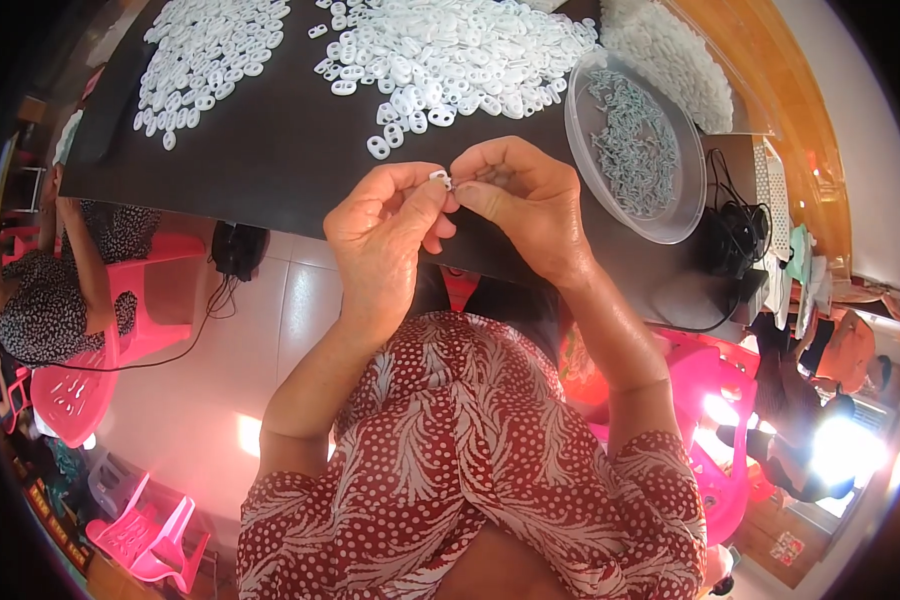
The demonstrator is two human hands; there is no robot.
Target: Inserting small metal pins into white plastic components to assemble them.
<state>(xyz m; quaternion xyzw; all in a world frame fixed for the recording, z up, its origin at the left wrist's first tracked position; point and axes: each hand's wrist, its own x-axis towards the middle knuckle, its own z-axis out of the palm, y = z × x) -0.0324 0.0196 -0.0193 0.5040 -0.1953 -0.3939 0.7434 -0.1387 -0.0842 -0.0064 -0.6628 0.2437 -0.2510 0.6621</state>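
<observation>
Red patterned blouse (450, 400): lay nearest the camera, below both hands.
Left hand (385, 225): pinched a white two-hole plastic piece (440, 177) between thumb and forefinger, just off the near edge of the desk (260, 165).
Right hand (535, 210): thumb and forefinger bent close at the piece's right end; whether they gripped anything could not be told.
Fingertip risk: the piece could likely have twisted or dropped toward the lap, so little of it being held.
Piece's long axis: seemed slanted, upper left to lower right; covering fingertips left this uncertain.
</observation>
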